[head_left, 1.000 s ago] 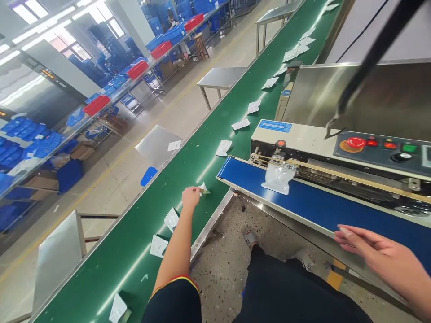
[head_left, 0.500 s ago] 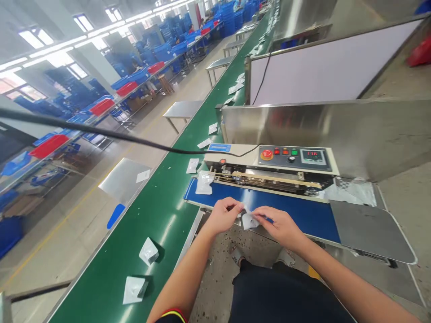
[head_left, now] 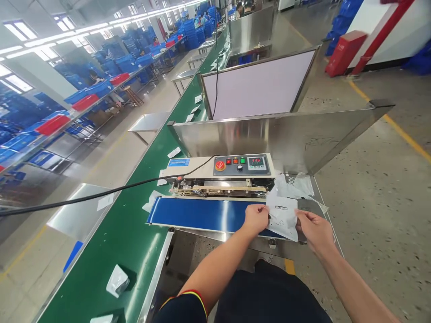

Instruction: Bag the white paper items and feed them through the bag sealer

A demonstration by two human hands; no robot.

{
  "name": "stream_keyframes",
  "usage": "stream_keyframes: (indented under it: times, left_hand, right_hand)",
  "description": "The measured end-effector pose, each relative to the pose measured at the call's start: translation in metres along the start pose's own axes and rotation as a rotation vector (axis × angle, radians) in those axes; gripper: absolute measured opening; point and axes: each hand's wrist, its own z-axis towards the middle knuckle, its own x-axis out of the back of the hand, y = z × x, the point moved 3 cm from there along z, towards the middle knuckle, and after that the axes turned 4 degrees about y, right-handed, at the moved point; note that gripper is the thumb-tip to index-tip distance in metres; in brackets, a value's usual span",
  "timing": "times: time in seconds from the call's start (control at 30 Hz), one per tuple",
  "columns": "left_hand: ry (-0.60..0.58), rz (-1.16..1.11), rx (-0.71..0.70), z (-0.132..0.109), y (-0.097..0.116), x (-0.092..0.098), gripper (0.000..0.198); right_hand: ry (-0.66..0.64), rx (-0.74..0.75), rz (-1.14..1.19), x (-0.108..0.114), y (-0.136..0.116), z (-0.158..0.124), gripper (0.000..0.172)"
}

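Our left hand (head_left: 256, 218) and right hand (head_left: 314, 229) each pinch a side edge of 1 white pouch (head_left: 283, 218). The thumbs are on top and the fingers are closed against the film, so the pouch is held flat between them with its printed face toward us. Under the left fingers runs the blue belt (head_left: 202, 213) of the sealing machine (head_left: 198, 162), and the pouch sits over that belt's right end. Just beyond our fingertips lies a heap of clear pouches (head_left: 296, 185). Above the belt we see the control panel (head_left: 240, 165) with its red button (head_left: 220, 165). Well to the left of the left hand stretches the green conveyor (head_left: 134, 233), with 1 loose pouch (head_left: 117, 280) on it, far from both hands. A black cable (head_left: 101, 194) crosses above that conveyor to the machine.
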Motion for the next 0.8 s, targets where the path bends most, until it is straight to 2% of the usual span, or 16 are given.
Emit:
stream_keyframes:
  times: [0.07, 0.13, 0.3, 0.47, 0.6, 0.7, 0.8]
  left_hand:
    - [0.038, -0.060, 0.095, 0.014, -0.003, -0.013, 0.045]
    - [0.081, -0.082, 0.129, 0.024, -0.003, -0.019, 0.043]
    - [0.163, -0.115, 0.176, 0.033, -0.004, -0.008, 0.039]
    - [0.251, -0.118, 0.128, 0.031, -0.014, 0.024, 0.041]
    - [0.298, -0.162, 0.064, 0.024, -0.023, 0.054, 0.042]
    - [0.323, -0.273, 0.033, 0.012, -0.032, 0.077, 0.034]
    - [0.446, -0.400, 0.011, -0.009, -0.049, 0.117, 0.035]
  right_hand:
    - [-0.008, -0.033, 0.023, 0.002, -0.002, 0.015, 0.043]
    - [-0.016, -0.038, 0.011, -0.001, -0.006, 0.025, 0.040]
    - [-0.066, -0.063, -0.015, -0.024, -0.011, 0.036, 0.036]
    - [-0.158, -0.090, -0.069, -0.055, -0.012, 0.032, 0.034]
    - [-0.169, -0.096, -0.145, -0.072, -0.015, 0.013, 0.034]
    - [-0.181, -0.112, -0.203, -0.072, -0.019, -0.010, 0.032]
    - [-0.211, -0.166, -0.284, -0.058, -0.016, -0.033, 0.028]
